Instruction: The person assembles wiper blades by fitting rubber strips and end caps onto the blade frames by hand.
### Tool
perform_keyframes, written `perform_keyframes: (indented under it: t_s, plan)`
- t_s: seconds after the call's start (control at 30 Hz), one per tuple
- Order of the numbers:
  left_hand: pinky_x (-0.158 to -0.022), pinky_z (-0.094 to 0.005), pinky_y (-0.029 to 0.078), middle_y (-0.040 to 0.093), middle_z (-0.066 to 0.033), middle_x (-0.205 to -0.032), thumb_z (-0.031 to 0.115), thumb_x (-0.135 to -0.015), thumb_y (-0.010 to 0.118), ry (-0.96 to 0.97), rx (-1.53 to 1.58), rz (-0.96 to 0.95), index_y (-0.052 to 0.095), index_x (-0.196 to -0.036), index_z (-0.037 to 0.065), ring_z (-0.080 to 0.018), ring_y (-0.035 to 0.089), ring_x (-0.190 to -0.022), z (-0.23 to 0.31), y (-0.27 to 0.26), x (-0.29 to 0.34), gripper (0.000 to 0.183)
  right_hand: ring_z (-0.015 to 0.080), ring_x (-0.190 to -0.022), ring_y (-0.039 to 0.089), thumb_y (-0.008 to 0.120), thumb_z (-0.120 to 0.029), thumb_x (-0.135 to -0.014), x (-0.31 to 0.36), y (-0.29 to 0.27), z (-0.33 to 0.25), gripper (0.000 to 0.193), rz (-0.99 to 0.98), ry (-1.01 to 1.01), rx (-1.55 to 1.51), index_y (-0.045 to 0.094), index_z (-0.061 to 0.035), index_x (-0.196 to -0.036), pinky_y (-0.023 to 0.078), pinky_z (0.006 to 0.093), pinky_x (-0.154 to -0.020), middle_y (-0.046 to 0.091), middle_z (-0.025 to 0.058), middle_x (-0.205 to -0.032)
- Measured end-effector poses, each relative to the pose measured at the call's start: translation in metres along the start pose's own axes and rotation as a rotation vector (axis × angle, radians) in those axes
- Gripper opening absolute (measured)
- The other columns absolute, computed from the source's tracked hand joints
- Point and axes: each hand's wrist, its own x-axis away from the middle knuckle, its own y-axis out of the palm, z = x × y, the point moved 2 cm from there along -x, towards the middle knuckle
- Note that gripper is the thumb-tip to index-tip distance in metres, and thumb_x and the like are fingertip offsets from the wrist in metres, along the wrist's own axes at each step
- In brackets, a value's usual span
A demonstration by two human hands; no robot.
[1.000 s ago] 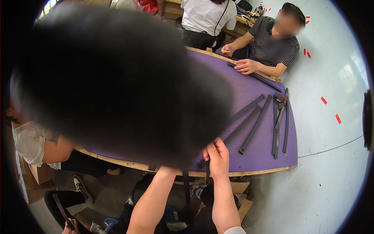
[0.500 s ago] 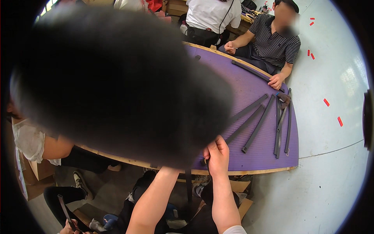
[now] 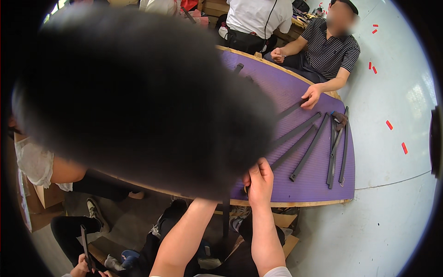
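A large blurred black shape (image 3: 147, 101) covers much of the view and hides my left hand; only my left forearm (image 3: 187, 235) shows, reaching up under it. Just right of it, at the table's near edge, my right hand (image 3: 260, 182) is closed, its fingertips pinching a small dark piece with a yellowish edge (image 3: 246, 189), mostly hidden. A black strip (image 3: 225, 217) hangs below the table edge between my forearms. Several slim black bars (image 3: 310, 147) lie fanned out on the purple ribbed tabletop (image 3: 277, 187) beyond my right hand.
Across the table a person in a striped shirt (image 3: 330, 51) touches a black bar (image 3: 291, 109). A dark glove (image 3: 340, 119) lies on the bars at right. At lower left another person's hand (image 3: 82, 265) holds a dark bar (image 3: 85, 242). Red pieces (image 3: 404, 148) dot the pale floor.
The person across has brought a bar from the far edge leftward and nearer, beside the others. The lower-left person's bar stands more upright. My hands have barely moved.
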Motion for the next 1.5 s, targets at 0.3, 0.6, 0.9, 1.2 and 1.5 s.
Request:
perform_keyframes:
  t_s: [0.3, 0.6, 0.9, 1.2, 1.5]
  plan:
    - [-0.085, -0.0303, 0.051, 0.071, -0.0153, -0.096, 0.003, -0.079, 0.080, -0.010, -0.031, 0.028, 0.063, -0.107, -0.010, -0.0181, 0.067, -0.090, 0.012, -0.012, 0.003, 0.035, 0.0052, -0.056, 0.042, 0.060, -0.028, -0.101, 0.000, 0.014, 0.007, 0.023, -0.062, 0.016, -0.075, 0.061, -0.0051, -0.097, 0.031, 0.0214, -0.051, 0.050, -0.0027, -0.063]
    - [-0.086, -0.0311, 0.051, 0.070, -0.0174, -0.098, 0.004, -0.079, 0.080, -0.033, -0.029, 0.029, 0.060, -0.113, -0.013, -0.0200, 0.068, -0.091, 0.016, -0.011, 0.004, 0.042, 0.0059, -0.053, 0.041, 0.058, -0.027, -0.102, -0.002, 0.013, 0.011, 0.022, -0.048, 0.031, -0.118, 0.062, -0.0047, -0.101, 0.032, 0.0220, -0.050, 0.048, -0.0028, -0.061]
    - [-0.089, -0.0308, 0.052, 0.070, -0.0193, -0.102, 0.005, -0.080, 0.080, -0.023, -0.009, 0.022, 0.058, -0.117, -0.015, -0.0209, 0.068, -0.095, 0.015, -0.014, 0.003, 0.047, 0.0054, -0.052, 0.041, 0.059, -0.026, -0.102, -0.002, 0.016, 0.012, 0.022, -0.012, 0.032, -0.066, 0.062, -0.0049, -0.099, 0.031, 0.0217, -0.049, 0.048, -0.0029, -0.060]
    - [-0.090, -0.0314, 0.052, 0.071, -0.0201, -0.104, 0.005, -0.083, 0.077, -0.036, -0.027, 0.011, 0.057, -0.116, -0.015, -0.0212, 0.068, -0.098, 0.021, -0.014, 0.005, 0.044, 0.0044, -0.052, 0.042, 0.062, -0.027, -0.100, -0.001, 0.019, 0.013, 0.023, 0.016, -0.033, -0.020, 0.061, -0.0043, -0.096, 0.030, 0.0211, -0.048, 0.050, -0.0032, -0.061]
    - [-0.091, -0.0324, 0.052, 0.071, -0.0199, -0.104, 0.007, -0.085, 0.076, -0.063, -0.027, -0.053, 0.058, -0.114, -0.014, -0.0218, 0.069, -0.096, 0.013, -0.014, 0.000, 0.040, 0.0043, -0.053, 0.043, 0.064, -0.026, -0.099, -0.002, 0.011, 0.011, 0.023, 0.045, -0.063, 0.028, 0.062, -0.0032, -0.098, 0.030, 0.0205, -0.048, 0.050, -0.0034, -0.062]
